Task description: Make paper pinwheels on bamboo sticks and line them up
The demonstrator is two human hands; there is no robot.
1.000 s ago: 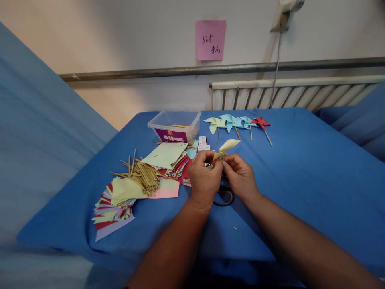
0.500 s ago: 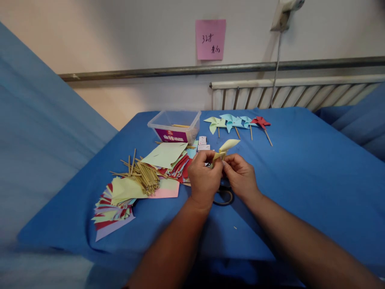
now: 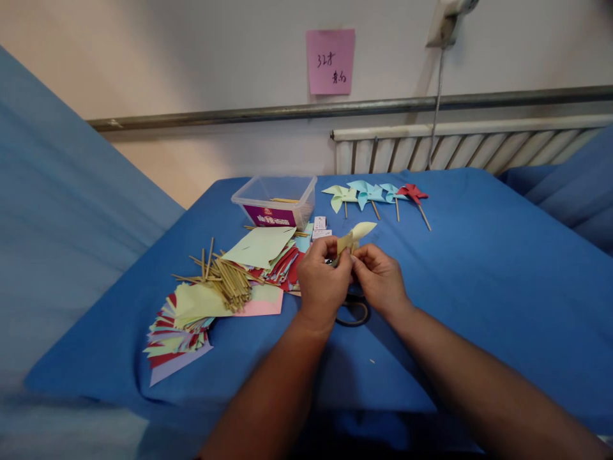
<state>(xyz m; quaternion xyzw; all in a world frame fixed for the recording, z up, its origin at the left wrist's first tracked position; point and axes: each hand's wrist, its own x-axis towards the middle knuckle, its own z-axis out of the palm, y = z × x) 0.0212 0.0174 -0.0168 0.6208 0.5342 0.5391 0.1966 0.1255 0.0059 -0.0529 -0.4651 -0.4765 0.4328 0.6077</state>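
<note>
My left hand (image 3: 323, 281) and my right hand (image 3: 380, 280) are closed together just above the blue cloth, both pinching a folded pale yellow paper piece (image 3: 357, 234) whose curled flap sticks up past my fingertips. Under my hands lie the dark handles of scissors (image 3: 354, 313). Left of my left hand sits a heap of thin wooden sticks (image 3: 225, 278) on fanned coloured paper squares (image 3: 186, 319).
Several finished paper pinwheels (image 3: 376, 195) on sticks lie in a row at the back. A clear plastic box (image 3: 275, 201) stands back left. The blue-covered table (image 3: 479, 287) ends at a radiator (image 3: 460, 150) and metal rail. A pink note (image 3: 330, 62) hangs on the wall.
My hands and the yellow paper stay almost in place; the view has shifted slightly and the paper's flap has turned a little between my fingers.
</note>
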